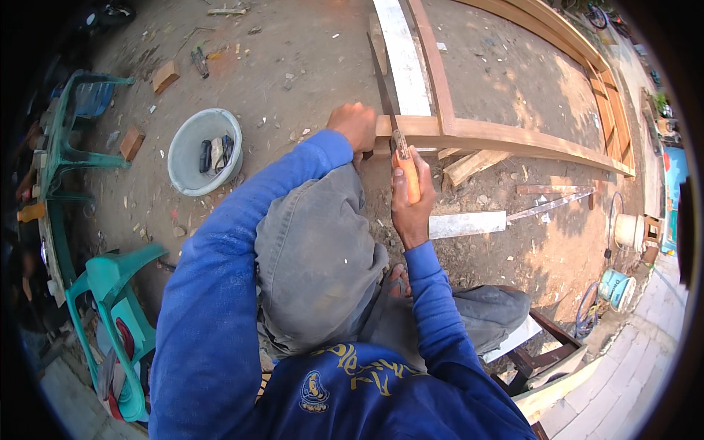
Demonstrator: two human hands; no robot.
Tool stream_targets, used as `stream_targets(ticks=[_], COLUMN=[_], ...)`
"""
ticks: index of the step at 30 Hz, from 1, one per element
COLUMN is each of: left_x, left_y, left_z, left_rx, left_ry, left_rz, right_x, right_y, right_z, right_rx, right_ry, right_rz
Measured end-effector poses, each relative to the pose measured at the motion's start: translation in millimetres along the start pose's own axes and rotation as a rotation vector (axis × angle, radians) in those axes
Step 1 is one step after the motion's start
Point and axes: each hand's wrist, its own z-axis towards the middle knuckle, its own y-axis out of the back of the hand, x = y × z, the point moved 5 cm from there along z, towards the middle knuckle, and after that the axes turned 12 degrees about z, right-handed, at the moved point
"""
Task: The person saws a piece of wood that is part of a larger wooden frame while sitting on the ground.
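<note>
My right hand (413, 204) is wrapped round the orange wooden handle of a handsaw (383, 82). Its long blade points away from me and lies across a wooden beam (506, 134) near the beam's left end. That beam belongs to a frame, with a second timber (434, 70) meeting it and running away from me. Curled at the beam's left tip, my left hand (353, 125) grips the end beside the blade; its fingertips are partly hidden. My bent knee (312, 257) is just below the left hand.
A pale bucket (183, 161) holding tools stands on the dirt at left. Green plastic chairs (110, 279) line the left side. Scrap wood (473, 167), a white board (467, 224) and a metal square (554, 189) lie at right. A larger wooden frame (598, 73) lies beyond.
</note>
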Motion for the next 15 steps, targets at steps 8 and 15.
stream_targets(ticks=[8,15], left_x=[19.8,-0.4], left_y=[0.1,-0.4], left_z=[-14.6,-4.0], left_rx=[0.008,-0.014], left_ry=[0.004,-0.018], left_rz=[0.006,0.012], right_x=[89.7,-58.8], right_y=[87.7,31.9], right_z=[-162.8,-72.8], right_rx=[0.129,0.080], right_ry=[-0.184,0.056], right_rz=[-0.118,-0.106])
